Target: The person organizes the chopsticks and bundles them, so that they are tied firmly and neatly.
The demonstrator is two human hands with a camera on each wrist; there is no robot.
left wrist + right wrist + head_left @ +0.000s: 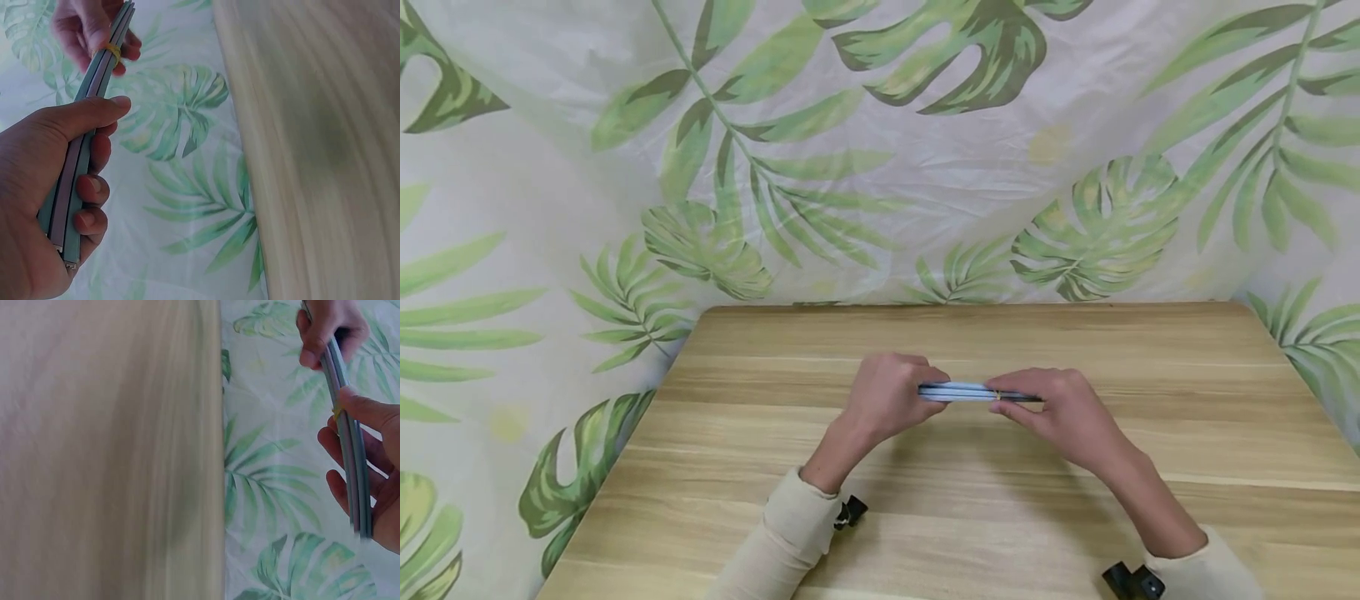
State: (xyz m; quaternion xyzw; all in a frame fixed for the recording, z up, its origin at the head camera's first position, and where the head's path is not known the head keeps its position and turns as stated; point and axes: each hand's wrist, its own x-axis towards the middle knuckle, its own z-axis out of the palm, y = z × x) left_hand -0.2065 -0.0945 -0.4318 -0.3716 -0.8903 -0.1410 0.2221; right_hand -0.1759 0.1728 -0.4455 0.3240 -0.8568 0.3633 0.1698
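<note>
A bundle of long, thin sticks (957,392), blue-green with a lilac one among them, is held level above the table in the head view. My left hand (891,392) grips its left end, fingers and thumb wrapped round it in the left wrist view. At the other end, my right hand (1063,408) pinches the bundle between thumb and fingers. A yellow band (113,52) circles the sticks by the right thumb and fingertips. In the right wrist view the bundle (350,450) runs past the right palm. What the sticks are, I cannot tell.
Below the hands lies a wood-grain table (760,483). A leaf-patterned cloth (925,183) hangs behind it and at both sides. Small black devices (850,512) sit at both wrists, by the pale sleeves (797,525).
</note>
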